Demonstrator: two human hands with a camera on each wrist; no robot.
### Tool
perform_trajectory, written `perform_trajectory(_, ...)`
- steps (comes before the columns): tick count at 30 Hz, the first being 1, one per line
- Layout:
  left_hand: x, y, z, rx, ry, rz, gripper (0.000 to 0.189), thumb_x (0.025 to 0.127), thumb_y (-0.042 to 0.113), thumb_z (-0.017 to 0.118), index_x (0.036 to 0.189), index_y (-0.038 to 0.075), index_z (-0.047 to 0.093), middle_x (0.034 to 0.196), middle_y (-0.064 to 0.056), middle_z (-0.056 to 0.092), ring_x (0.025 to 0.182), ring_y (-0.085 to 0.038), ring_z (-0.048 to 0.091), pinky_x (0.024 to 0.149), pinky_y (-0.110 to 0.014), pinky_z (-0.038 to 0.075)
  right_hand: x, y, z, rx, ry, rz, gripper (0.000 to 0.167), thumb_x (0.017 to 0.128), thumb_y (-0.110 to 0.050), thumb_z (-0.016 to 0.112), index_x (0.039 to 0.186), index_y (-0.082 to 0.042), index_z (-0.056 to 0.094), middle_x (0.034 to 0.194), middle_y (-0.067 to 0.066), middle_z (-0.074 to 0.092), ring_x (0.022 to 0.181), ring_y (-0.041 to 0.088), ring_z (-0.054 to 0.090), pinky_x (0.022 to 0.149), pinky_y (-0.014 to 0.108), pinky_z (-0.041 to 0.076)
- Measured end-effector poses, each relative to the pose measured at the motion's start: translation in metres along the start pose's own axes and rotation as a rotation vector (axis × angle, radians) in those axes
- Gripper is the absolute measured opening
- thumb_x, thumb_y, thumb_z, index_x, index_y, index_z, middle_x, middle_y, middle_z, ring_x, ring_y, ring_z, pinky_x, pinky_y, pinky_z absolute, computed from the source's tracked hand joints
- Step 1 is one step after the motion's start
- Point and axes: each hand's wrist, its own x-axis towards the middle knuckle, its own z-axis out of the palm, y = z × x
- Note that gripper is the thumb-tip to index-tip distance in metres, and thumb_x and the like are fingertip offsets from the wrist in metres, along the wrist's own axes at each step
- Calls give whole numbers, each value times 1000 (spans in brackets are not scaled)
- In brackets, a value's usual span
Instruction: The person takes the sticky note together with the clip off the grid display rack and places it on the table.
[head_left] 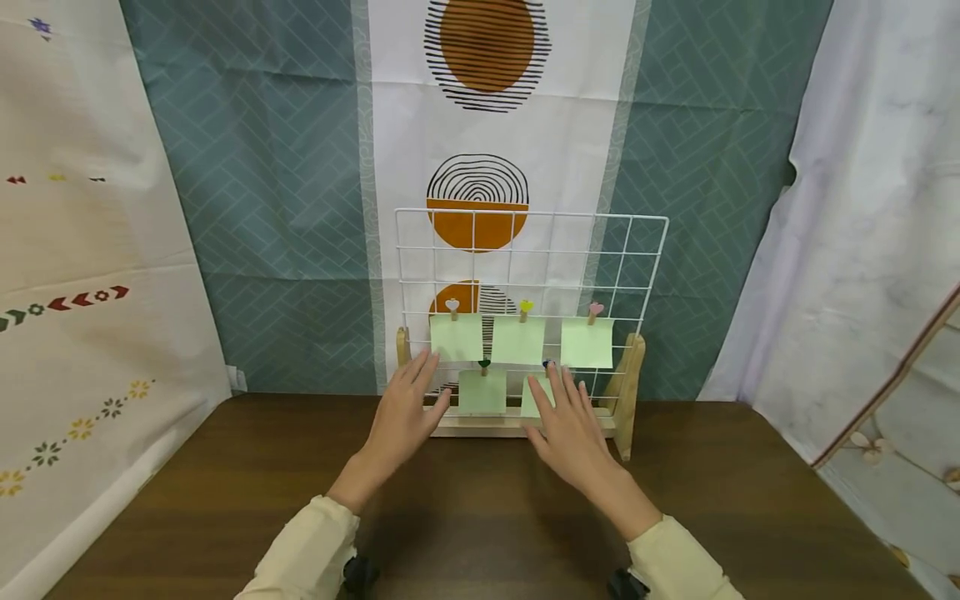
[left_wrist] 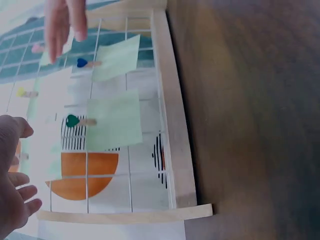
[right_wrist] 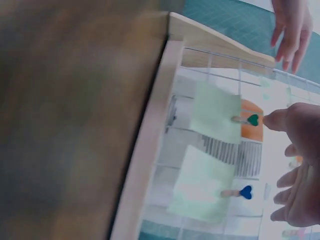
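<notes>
A white wire grid stands upright in a wooden base. Several pale green paper notes hang from it on small wooden clips topped with hearts: an upper row with a white, a yellow and a pink heart, and a lower row with a green heart and a blue heart. My left hand is spread in front of the grid's lower left, holding nothing. Fingers apart and also without any object, my right hand partly covers the lower right note.
A dark brown wooden table lies under the grid. Behind hangs a teal and white cloth with orange and black circle patterns. Patterned cloth hangs at the left, a pale curtain at the right.
</notes>
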Motion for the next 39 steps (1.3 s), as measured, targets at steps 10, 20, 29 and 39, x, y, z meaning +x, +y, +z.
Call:
perform_trajectory(10, 23, -16, 3, -203, -57, -153, 57, 84, -1, 69, 132, -18, 45, 135, -33, 46, 124, -48, 44, 99, -57, 37, 39, -11, -12, -35, 147, -221, 58, 86, -18, 72, 137, 0, 51, 141, 30, 40, 131, 43, 39, 98, 53, 41)
perform_trajectory(20, 40, -15, 5, -328, -69, -364, 55, 86, 1, 64, 134, -17, 43, 130, -35, 50, 114, -48, 53, 91, -53, 46, 86, -30, -21, 321, 224, -293, 47, 87, -6, 69, 131, 4, 55, 132, 21, 54, 121, 33, 51, 94, 43, 47)
perform_trajectory(29, 50, -13, 8, -436, -66, -579, 48, 93, 5, 57, 136, -12, 43, 133, -30, 49, 119, -43, 51, 97, -47, 43, 127, -47, -35, 586, 27, -8, 44, 96, -13, 59, 138, -4, 52, 134, 14, 56, 108, 31, 62, 86, 40, 51)
perform_trajectory(39, 64, -16, 10, -503, 36, -687, 31, 93, 0, 53, 122, -10, 58, 114, -27, 61, 106, -37, 58, 89, -44, 48, 152, -53, -30, 661, -20, 129, 43, 99, -9, 53, 140, 2, 47, 129, 17, 59, 117, 26, 57, 88, 36, 50)
